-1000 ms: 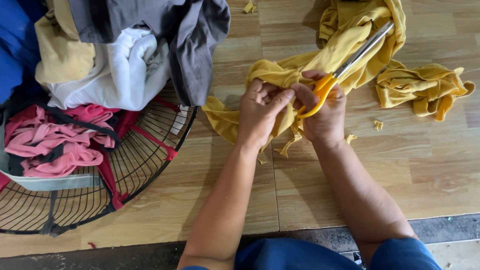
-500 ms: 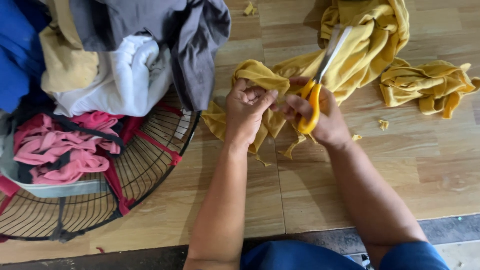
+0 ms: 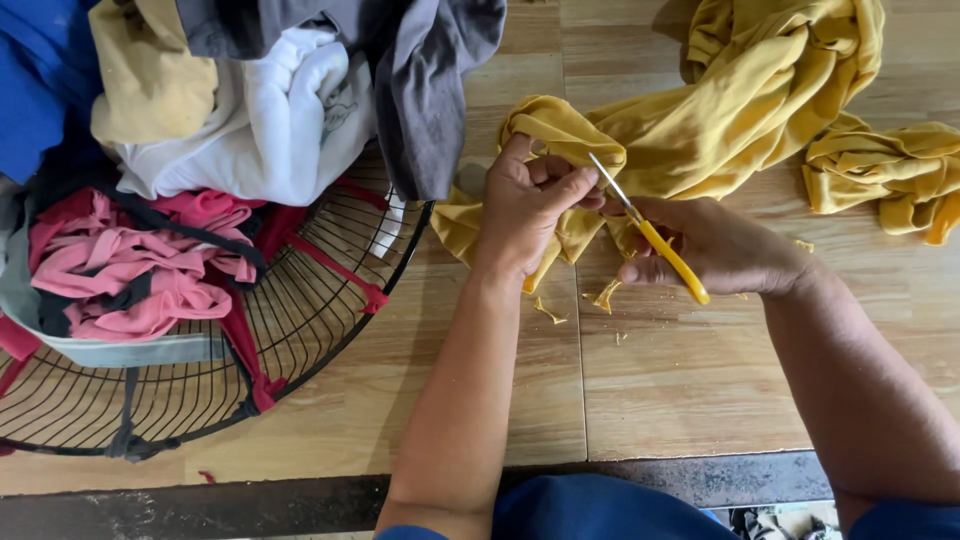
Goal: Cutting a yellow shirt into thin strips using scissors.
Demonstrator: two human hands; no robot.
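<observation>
Partly hidden inside the right hand (image 3: 715, 250), the scissors (image 3: 650, 235) show only thin blades and a yellow handle, fingers closed around it. The left hand (image 3: 530, 205) pinches a fold of crumpled mustard-yellow cloth (image 3: 740, 110) lying on the wooden floor (image 3: 680, 380), which the blades touch.
</observation>
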